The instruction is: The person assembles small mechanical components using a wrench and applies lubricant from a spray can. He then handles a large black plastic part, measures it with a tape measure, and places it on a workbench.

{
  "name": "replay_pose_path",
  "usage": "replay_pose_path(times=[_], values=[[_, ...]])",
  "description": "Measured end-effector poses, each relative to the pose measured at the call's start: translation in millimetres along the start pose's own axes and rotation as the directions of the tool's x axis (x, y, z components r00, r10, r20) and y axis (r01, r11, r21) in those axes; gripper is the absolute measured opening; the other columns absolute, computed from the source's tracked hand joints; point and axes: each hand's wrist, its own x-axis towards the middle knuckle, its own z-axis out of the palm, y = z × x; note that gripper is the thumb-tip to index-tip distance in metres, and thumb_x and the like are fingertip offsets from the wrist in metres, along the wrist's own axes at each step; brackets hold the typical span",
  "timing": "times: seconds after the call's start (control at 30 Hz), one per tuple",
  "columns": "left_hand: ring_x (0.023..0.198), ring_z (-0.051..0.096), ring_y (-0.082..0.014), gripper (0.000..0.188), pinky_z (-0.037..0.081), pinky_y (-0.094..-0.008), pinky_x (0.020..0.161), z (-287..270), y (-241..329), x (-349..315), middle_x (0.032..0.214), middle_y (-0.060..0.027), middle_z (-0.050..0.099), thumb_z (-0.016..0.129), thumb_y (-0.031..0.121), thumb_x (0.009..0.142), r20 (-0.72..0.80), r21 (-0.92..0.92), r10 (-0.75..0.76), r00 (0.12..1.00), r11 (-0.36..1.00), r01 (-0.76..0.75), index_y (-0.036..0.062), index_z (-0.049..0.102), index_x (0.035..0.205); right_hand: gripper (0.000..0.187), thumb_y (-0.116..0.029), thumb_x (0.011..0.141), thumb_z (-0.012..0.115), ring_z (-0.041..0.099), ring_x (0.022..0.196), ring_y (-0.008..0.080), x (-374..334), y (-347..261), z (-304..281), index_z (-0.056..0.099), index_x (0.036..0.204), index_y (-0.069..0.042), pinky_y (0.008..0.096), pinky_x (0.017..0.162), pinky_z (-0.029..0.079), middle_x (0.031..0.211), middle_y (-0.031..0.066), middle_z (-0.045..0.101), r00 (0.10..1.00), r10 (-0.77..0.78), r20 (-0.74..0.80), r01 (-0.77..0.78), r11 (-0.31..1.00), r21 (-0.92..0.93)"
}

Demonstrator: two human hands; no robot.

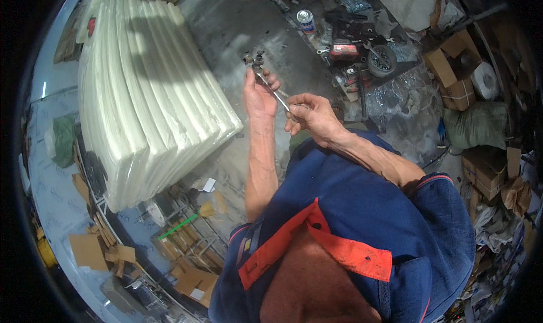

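In front of my body, my left hand has its fingers curled round a small dark metal fitting with knobs at its top. A slim, shiny wrench slants from that fitting down to my right hand, which pinches its lower end between thumb and fingers. The wrench's upper end meets the fitting beside my left fingers; the exact contact is too small to make out.
Tall white plastic-wrapped slabs stand to the left. At the far right, a dark mat bears a spray can, a red box, a round dish and loose tools. Cardboard boxes line the right side.
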Motion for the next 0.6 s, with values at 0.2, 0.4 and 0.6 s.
replay_pose_path(times=[0.2,0.4,0.6], values=[[0.065,0.047,-0.0128,0.023,0.035,-0.0263,0.052,16,4,-9,0.091,-0.0093,0.059,0.057,0.029,0.106,-0.05,0.163,0.173,0.984,0.973,-0.163,0.0059,0.055,0.111,0.039,-0.013,0.104,0.052,0.072,0.082,0.024,4,7,-13,0.048,0.135,0.01,0.0325,0.072,0.058,0.099,0.0159,0.068,0.995,-0.057,-0.086,0.051,0.997,-0.065],[0.056,0.044,-0.007,0.023,0.032,-0.0226,0.046,26,17,-19,0.083,-0.0044,0.059,0.061,0.025,0.105,0.042,0.406,0.351,0.935,0.85,-0.337,0.0041,0.058,0.113,0.036,-0.009,0.103,0.049,0.063,0.073,0.013,-3,-10,-37,0.051,0.133,0.009,0.0265,0.068,0.052,0.094,0.0113,0.068,0.967,-0.254,-0.031,0.24,0.943,-0.233],[0.059,0.05,-0.0042,0.031,0.038,-0.0222,0.05,39,19,-28,0.081,-0.0029,0.063,0.063,0.025,0.103,0.118,0.671,0.47,0.875,0.612,-0.419,0.0015,0.062,0.123,0.024,-0.011,0.102,0.054,0.061,0.063,0.0117,8,-32,-33,0.066,0.121,-0.001,0.0301,0.059,0.049,0.071,0.0061,0.067,0.827,-0.562,0.008,0.42,0.609,-0.672]])
